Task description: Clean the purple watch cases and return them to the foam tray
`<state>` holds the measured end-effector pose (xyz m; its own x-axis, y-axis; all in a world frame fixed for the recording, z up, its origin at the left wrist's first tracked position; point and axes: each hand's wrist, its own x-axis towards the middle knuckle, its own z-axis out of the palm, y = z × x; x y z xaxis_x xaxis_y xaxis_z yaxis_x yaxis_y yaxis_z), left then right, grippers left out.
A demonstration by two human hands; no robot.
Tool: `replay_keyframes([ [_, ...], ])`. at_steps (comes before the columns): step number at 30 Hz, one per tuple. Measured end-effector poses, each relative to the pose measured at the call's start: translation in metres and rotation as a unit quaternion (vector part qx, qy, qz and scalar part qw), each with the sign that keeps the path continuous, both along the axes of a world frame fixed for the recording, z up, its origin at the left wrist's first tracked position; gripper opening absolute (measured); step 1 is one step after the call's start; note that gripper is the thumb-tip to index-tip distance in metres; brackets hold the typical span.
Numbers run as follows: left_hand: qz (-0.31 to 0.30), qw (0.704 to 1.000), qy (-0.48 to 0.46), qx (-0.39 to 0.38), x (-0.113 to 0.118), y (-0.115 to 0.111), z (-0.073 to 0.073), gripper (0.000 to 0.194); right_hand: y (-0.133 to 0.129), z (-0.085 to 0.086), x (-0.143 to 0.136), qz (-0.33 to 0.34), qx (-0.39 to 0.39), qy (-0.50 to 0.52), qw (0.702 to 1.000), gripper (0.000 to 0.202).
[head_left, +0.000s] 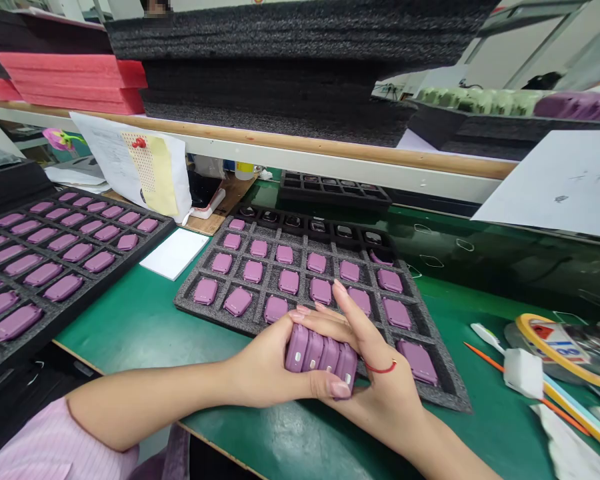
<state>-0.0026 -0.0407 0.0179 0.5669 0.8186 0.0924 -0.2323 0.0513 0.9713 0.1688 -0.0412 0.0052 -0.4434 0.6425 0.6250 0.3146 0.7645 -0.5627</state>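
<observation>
Several purple watch cases stand side by side in a row between my two hands. My left hand is wrapped round the row from the left, with its thumb lying along the front. From the right, my right hand cups the same row, its palm against the end and one finger stretched upward. Its other fingers are partly hidden behind the cases. Just beyond the hands lies a dark foam tray whose compartments hold more purple cases. Dark-faced pieces fill its far row.
On the left is another foam tray of purple cases, beside a white pad. A shelf edge carrying black foam stacks crosses above. On the right lie a toothbrush, a white block and a yellow-rimmed container.
</observation>
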Motion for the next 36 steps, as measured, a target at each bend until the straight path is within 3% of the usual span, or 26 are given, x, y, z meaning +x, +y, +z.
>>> replay_keyframes([
  [4,0.010,0.998,0.010,-0.061,-0.001,-0.002,0.002,0.067,0.000,0.004,0.001,0.015,-0.040,-0.012,0.999,0.095],
  [8,0.047,0.997,0.041,-0.041,-0.002,-0.003,-0.002,0.069,-0.001,0.011,0.004,0.050,-0.090,-0.037,0.994,0.093],
  [12,0.046,0.996,0.069,-0.006,-0.003,-0.005,-0.005,0.061,-0.004,0.017,0.006,0.062,-0.139,-0.008,0.988,0.053],
  [16,0.041,0.996,0.080,0.019,-0.002,-0.006,-0.003,0.061,-0.006,0.020,0.001,0.046,-0.186,0.052,0.980,0.034],
  [19,0.044,0.994,0.098,0.029,-0.001,-0.006,-0.002,0.064,-0.007,0.020,-0.004,0.026,-0.258,0.110,0.959,0.028],
  [24,0.039,0.994,0.088,-0.046,0.000,-0.006,-0.004,0.073,-0.004,0.015,-0.008,0.007,-0.391,0.200,0.898,0.045],
  [27,0.008,0.997,0.020,-0.081,-0.001,-0.006,-0.008,0.069,0.001,0.018,-0.005,-0.036,-0.345,0.186,0.919,0.043],
  [31,-0.012,0.988,-0.025,-0.149,-0.003,-0.002,-0.013,0.075,0.012,0.035,0.018,-0.157,-0.123,0.007,0.980,0.031],
  [33,-0.002,0.986,-0.029,-0.166,-0.004,0.001,-0.013,0.083,0.016,0.045,0.043,-0.243,-0.053,-0.133,0.959,0.032],
  [36,-0.003,0.980,-0.031,-0.196,-0.005,0.004,-0.005,0.099,0.020,0.053,0.094,-0.381,-0.091,-0.314,0.865,0.037],
])
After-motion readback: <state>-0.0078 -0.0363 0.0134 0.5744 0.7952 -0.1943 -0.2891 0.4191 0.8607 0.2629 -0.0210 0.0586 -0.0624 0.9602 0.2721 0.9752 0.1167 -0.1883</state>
